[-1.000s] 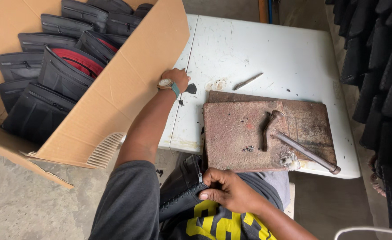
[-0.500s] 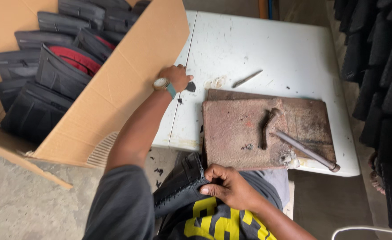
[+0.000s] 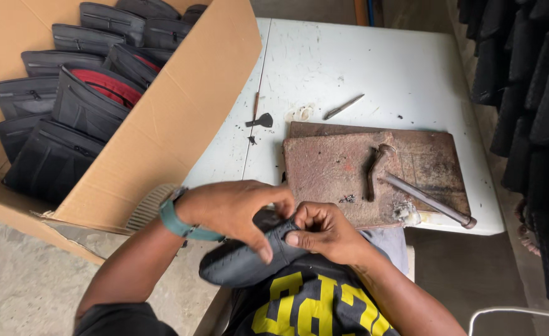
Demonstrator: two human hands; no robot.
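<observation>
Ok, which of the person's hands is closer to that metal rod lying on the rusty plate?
Right. The right hand sits just below the rusty plate, nearer the metal rod; the left hand is farther left. Both grip the black pouch.

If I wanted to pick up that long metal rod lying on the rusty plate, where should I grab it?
Probably along the bare middle of the metal rod, pinched from above. It lies flat and slanted on the rusty plate, its knobbed end past the plate's right edge, its other end near the hooked tool.
</observation>
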